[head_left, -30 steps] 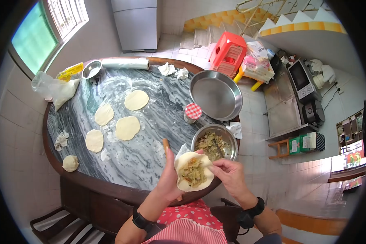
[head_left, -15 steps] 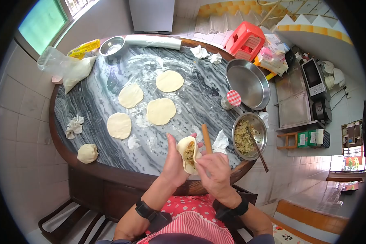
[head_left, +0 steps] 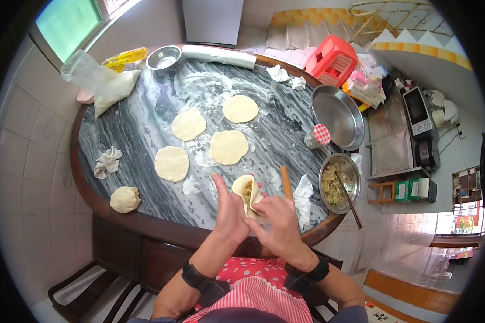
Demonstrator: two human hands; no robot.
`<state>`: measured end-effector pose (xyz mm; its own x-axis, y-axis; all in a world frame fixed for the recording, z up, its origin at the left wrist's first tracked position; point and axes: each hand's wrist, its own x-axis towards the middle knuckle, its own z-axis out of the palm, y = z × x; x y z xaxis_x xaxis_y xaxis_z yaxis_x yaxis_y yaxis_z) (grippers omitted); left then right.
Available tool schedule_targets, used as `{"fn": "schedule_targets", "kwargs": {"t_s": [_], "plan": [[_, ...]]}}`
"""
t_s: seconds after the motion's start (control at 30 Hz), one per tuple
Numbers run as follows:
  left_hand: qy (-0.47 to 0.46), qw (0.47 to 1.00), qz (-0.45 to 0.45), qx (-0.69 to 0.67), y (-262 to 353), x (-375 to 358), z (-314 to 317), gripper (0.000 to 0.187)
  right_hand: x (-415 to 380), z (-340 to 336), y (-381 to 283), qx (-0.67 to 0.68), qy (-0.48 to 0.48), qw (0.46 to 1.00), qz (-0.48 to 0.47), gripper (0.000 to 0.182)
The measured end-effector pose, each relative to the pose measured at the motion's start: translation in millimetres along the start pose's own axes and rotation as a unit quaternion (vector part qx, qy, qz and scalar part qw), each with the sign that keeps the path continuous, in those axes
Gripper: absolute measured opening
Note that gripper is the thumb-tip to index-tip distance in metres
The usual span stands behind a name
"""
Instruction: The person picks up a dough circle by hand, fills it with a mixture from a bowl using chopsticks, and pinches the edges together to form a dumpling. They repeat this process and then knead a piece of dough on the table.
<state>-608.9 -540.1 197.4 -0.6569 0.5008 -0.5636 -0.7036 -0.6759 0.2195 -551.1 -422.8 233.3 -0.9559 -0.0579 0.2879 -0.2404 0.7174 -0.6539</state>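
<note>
My left hand cradles a round dough wrapper folded partway round a greenish chopped filling. The thumb stands up beside the wrapper, while the other fingers are mostly hidden behind it. With its thumb and fingertips, my right hand pinches the wrapper's near right edge; the far end gapes, showing the filling. Just beyond the right hand lies a wooden rolling pin, its near end hidden. Several flat dough rounds rest on the floured marble table. A dough lump sits near the left edge.
A steel bowl of filling with chopsticks stands at the right edge. Beyond it are a jar with a checked lid and a wide metal pan. Crumpled tissue lies beside the rolling pin. A flour bag and small bowl stand far left.
The wrapper's near side is drawn further together, and less filling shows. My right hand has shifted slightly left along the edge. The whole view has moved a little, so the table appears further right.
</note>
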Motion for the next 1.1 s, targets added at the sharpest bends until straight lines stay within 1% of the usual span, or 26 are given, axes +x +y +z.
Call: {"fn": "schedule_targets", "kwargs": {"t_s": [0.07, 0.13, 0.27, 0.33, 0.37, 0.43, 0.5, 0.57, 0.6, 0.63, 0.67, 0.7, 0.77, 0.8, 0.87, 0.93, 1.0, 1.07, 1.1], "plan": [[-0.04, 0.999, 0.005, -0.024, 0, 2, -5, 0.093, 3, 1, 0, 0.001, -0.003, 1.0, 0.011, 0.027], [-0.043, 0.998, 0.017, -0.032, -2, 4, -8, 0.093, 6, 3, -2, -0.005, 0.002, 1.0, 0.027, 0.026], [-0.048, 0.997, 0.044, -0.029, -2, 4, -6, 0.092, 11, 6, -1, -0.029, 0.004, 0.999, 0.027, 0.022], [-0.039, 0.998, 0.043, -0.03, -2, 7, -6, 0.091, 11, 9, 2, -0.055, 0.008, 0.998, 0.019, 0.016], [-0.031, 0.998, 0.042, -0.032, -2, 8, -6, 0.091, 11, 10, 4, -0.056, 0.008, 0.998, 0.021, 0.016], [-0.042, 0.998, 0.031, -0.044, -3, 12, -11, 0.087, 11, 12, 8, -0.03, 0.025, 0.999, 0.035, 0.011], [-0.054, 0.997, 0.018, -0.052, -1, 10, -11, 0.084, 13, 9, 16, -0.021, 0.03, 0.998, 0.044, 0.01], [-0.046, 0.999, -0.005, -0.005, 2, 5, -6, 0.057, 18, 1, 23, -0.012, 0.037, 0.998, 0.056, 0.009], [-0.047, 0.999, -0.01, -0.002, 2, 5, -7, 0.057, 24, -7, 24, -0.006, 0.013, 0.999, 0.049, 0.01], [-0.056, 0.998, -0.011, 0.019, 2, 5, -8, 0.046, 28, -13, 25, 0.001, -0.012, 0.999, 0.042, 0.01], [-0.065, 0.997, -0.012, 0.04, 3, 5, -9, 0.037, 31, -17, 26, -0.001, -0.007, 0.999, 0.046, 0.01], [-0.067, 0.997, -0.016, 0.044, 4, 5, -10, 0.037, 35, -21, 26, 0.015, -0.01, 0.999, 0.031, 0.011], [-0.125, 0.991, -0.013, 0.049, 7, 7, -13, 0.036, 40, -28, 25, 0.031, -0.008, 0.999, 0.017, 0.012], [-0.125, 0.991, -0.016, 0.052, 8, 8, -11, 0.036, 42, -31, 23, 0.034, -0.008, 0.999, 0.014, 0.013], [-0.121, 0.989, 0.006, 0.08, 11, 6, -3, 0.039, 42, -37, 18, 0.038, -0.005, 0.999, 0.013, 0.013], [-0.132, 0.987, 0.017, 0.085, 14, 4, 3, 0.039, 42, -42, 13, 0.06, -0.035, 0.997, 0.038, 0.015], [-0.143, 0.985, 0.025, 0.09, 15, 3, 7, 0.038, 43, -44, 3, 0.054, -0.008, 0.998, 0.032, 0.017], [-0.138, 0.984, 0.068, 0.092, 15, 3, 10, 0.038, 43, -42, 1, 0.046, 0.019, 0.998, 0.028, 0.019], [-0.14, 0.983, 0.063, 0.096, 15, 2, 12, 0.038, 43, -40, 4, 0.031, 0.03, 0.999, 0.022, 0.02]]}}
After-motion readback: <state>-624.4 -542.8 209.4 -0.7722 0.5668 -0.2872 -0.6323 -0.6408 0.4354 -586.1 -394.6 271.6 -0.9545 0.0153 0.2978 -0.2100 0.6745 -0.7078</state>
